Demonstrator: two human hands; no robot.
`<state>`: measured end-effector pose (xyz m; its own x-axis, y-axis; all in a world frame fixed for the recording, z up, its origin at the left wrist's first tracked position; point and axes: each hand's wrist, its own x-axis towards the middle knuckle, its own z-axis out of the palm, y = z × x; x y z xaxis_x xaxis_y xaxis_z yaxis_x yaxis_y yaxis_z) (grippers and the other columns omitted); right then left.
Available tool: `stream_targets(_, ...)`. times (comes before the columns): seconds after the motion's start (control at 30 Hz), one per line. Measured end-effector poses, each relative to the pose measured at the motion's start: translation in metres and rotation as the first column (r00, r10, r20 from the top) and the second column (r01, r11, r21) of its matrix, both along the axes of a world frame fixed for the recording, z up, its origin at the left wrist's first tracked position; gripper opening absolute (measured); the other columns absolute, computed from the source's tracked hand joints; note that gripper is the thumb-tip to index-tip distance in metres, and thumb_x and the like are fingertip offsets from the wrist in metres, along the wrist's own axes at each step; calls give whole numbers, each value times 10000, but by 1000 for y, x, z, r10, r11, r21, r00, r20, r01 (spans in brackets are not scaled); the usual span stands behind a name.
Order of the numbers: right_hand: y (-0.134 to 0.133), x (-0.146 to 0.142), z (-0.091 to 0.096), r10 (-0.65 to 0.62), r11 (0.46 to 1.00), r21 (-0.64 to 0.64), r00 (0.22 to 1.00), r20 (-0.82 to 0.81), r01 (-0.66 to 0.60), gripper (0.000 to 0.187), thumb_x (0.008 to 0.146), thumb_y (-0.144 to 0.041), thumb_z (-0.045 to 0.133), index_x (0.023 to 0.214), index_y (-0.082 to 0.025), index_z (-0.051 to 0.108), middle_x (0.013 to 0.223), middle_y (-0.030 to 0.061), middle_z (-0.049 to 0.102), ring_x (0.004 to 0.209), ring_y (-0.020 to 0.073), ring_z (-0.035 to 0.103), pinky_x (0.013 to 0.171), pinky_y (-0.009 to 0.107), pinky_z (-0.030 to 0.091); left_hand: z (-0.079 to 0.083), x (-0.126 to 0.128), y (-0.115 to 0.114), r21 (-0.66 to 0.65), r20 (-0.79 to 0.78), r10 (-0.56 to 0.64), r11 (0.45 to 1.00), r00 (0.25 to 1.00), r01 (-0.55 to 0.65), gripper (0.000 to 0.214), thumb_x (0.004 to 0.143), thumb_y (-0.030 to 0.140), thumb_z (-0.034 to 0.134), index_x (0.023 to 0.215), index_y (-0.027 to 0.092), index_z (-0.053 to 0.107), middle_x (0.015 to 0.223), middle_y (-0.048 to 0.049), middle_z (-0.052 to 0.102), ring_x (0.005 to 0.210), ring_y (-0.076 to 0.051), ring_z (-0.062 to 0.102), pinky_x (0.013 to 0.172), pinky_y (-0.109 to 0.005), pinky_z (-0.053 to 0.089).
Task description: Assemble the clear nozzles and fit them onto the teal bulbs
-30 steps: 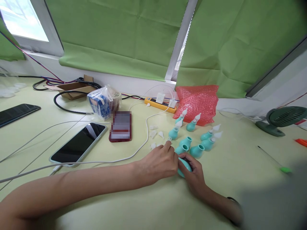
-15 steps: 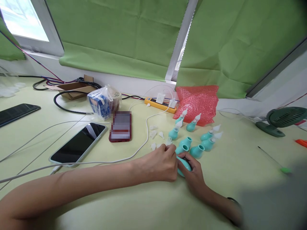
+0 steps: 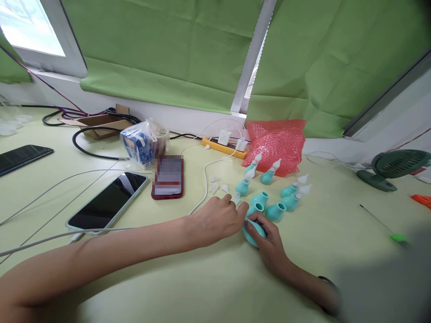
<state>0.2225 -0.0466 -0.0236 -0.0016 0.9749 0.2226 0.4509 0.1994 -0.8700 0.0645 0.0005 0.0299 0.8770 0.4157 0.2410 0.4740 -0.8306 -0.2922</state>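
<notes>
My right hand (image 3: 269,240) is wrapped round a teal rubber bulb (image 3: 252,234), held low over the table. My left hand (image 3: 224,217) hovers just left of that bulb, thumb and forefinger apart on either side of a small clear plastic piece (image 3: 237,197); whether they touch it I cannot tell. Beyond the hands stand uncapped teal bulbs, among them an open-mouthed one (image 3: 275,211). Several other bulbs carry white pointed nozzles, such as a nozzled bulb (image 3: 243,186) and one farther right (image 3: 292,201). Loose translucent tips (image 3: 214,186) lie left of the bulbs.
A red bubble-wrap bag (image 3: 276,146) and yellow power strip (image 3: 224,147) sit at the back. Phones lie left, including a pale-cased phone (image 3: 107,202) and a red-cased phone (image 3: 168,177). White cables cross the table. A green fan (image 3: 393,168) and thin green-handled tool (image 3: 399,237) are right.
My left hand has drawn slightly left, away from the held bulb, and its thumb and forefinger have parted. My right hand keeps its hold, with the bulb more exposed.
</notes>
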Motion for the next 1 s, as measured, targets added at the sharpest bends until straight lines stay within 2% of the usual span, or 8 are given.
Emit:
stream_targets(0.23,-2,-1,1,24,995,-98,999,-29,-27,238,782,-380,441,658,-179,409,570,-47,321,498,78,309,435,189,296,12,-5,3,-153,-32,29,988,999,-33,140,747,76,395,876,123,422,553,-20,531,522,-194,532,386,-229,340)
stream_targets(0.37,0,-2,2,19,985,-169,998,-52,-28,251,773,-399,447,657,-180,408,565,-47,314,485,75,304,390,176,276,15,-5,1,-169,-37,14,985,999,-20,159,745,65,390,888,124,427,579,-25,546,524,-190,539,397,-225,343)
stream_targets(0.47,1,-3,3,-13,977,-214,998,-63,-1,255,757,-404,459,650,-177,414,551,-44,324,476,78,318,367,173,278,27,-9,-2,-181,-2,28,983,1000,-28,127,783,105,368,890,120,435,558,-20,546,508,-190,536,393,-224,334)
stream_targets(0.63,-3,-4,1,45,998,-36,995,90,-41,194,729,-350,503,658,-172,471,575,-22,443,536,103,406,485,208,365,42,-15,12,-165,145,118,982,982,-94,148,807,172,400,906,125,499,589,-35,571,529,-177,545,430,-221,351)
stream_targets(0.73,-6,-3,1,99,995,-11,984,146,-99,171,731,-342,499,681,-178,500,591,-12,492,565,121,446,508,217,376,27,-15,31,-279,248,170,955,954,-98,175,803,163,423,803,123,594,683,-71,621,662,-179,577,544,-236,405)
stream_targets(0.8,-6,-3,1,118,993,-25,984,135,-116,180,737,-352,488,692,-179,509,605,-8,508,578,128,465,514,216,387,11,-13,44,-410,326,160,912,932,-13,179,780,125,454,793,132,632,727,-59,655,705,-154,588,611,-217,417)
stream_targets(0.9,-5,-3,3,123,992,-41,986,117,-119,195,729,-369,496,702,-177,515,633,-5,525,594,130,486,538,217,409,-11,-13,58,-455,331,180,890,926,-11,200,752,86,474,862,129,637,763,-48,676,641,-116,601,594,-185,423)
stream_targets(1.0,-5,-3,3,124,992,-30,986,109,-122,189,696,-364,541,718,-178,515,663,-1,539,617,135,502,563,223,426,-15,-14,61,-466,336,193,884,922,-15,269,758,83,452,987,109,590,780,-61,675,641,-115,606,586,-185,424)
